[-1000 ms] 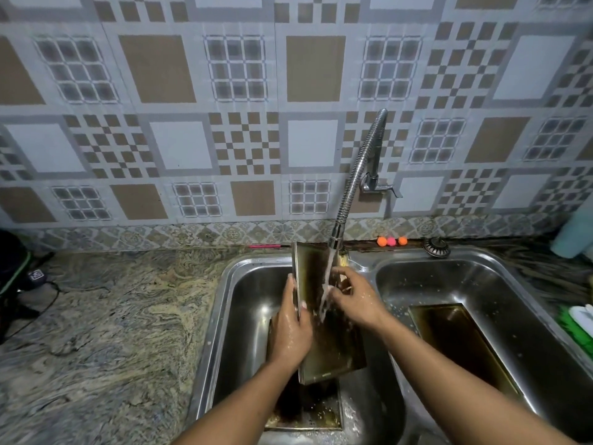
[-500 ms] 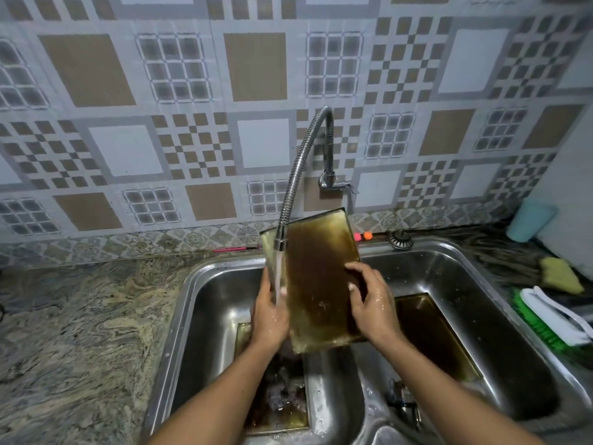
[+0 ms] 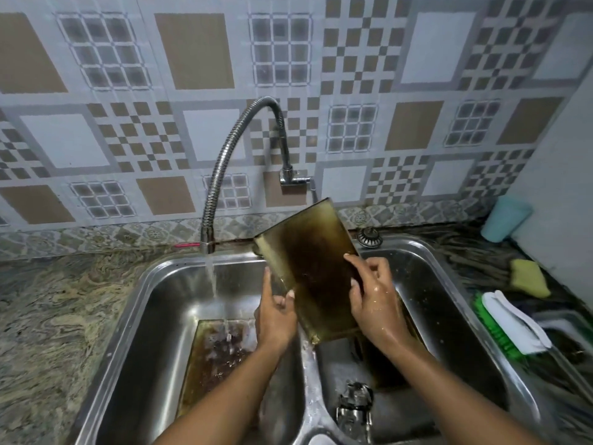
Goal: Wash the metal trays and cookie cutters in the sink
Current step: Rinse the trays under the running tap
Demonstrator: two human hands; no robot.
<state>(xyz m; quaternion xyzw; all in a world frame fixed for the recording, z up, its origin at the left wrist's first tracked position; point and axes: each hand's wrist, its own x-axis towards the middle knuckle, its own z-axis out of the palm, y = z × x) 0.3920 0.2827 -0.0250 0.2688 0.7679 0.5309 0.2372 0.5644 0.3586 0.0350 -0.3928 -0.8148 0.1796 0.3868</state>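
Head view: a stained metal tray [image 3: 316,277] was held above the divider of the double sink [image 3: 128,303], just to the right of the water stream [image 3: 211,277] and clear of it. Its left edge was gripped by the left hand [image 3: 276,319], with the thumb laid on the face, and its right edge was clamped under the curled fingers of the right hand [image 3: 375,303]. The tray was stood nearly upright with its far end tipped right, probably so that rinse water would drain off the near corner into the sink. A hold by the edges was probably chosen so that the brown face was left open for scrubbing.

Water from the flexible faucet [image 3: 224,162] was poured into the left basin [image 3: 154,316], where a second tray [image 3: 218,354] was lying flat and was being struck by the stream. In the right basin [image 3: 449,300] a dark flat shape was partly hidden by the right arm, and a shiny metal item [image 3: 354,403] near the front could not be identified. A yellow sponge [image 3: 528,279] and a green brush [image 3: 510,326] were kept on the counter at the right, within reach.
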